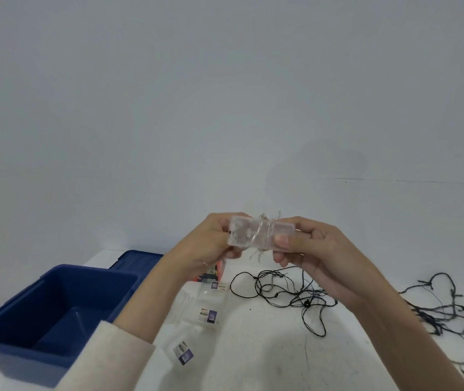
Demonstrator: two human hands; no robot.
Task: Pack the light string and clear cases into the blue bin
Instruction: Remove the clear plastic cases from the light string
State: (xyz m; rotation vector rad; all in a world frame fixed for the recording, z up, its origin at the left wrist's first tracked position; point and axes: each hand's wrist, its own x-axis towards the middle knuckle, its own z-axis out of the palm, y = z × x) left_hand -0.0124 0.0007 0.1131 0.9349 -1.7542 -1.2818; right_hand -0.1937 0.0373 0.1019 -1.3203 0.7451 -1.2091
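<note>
Deep blue is being shown by the bin [56, 294] and its lid [137, 258]. Black is being displayed by the light string [306, 304] against the white table [253, 348]. Purple-and-white labels [208, 316] are being carried by the clear cases [194, 309], silvery wire [263, 231] by the frosted case [243, 235].

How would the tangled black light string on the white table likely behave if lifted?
The tangled black light string looks thin and limp, so it would probably droop and trail. Its crossed loops suggest it may snag and lift as one clump. So thin, it is likely light.
</note>
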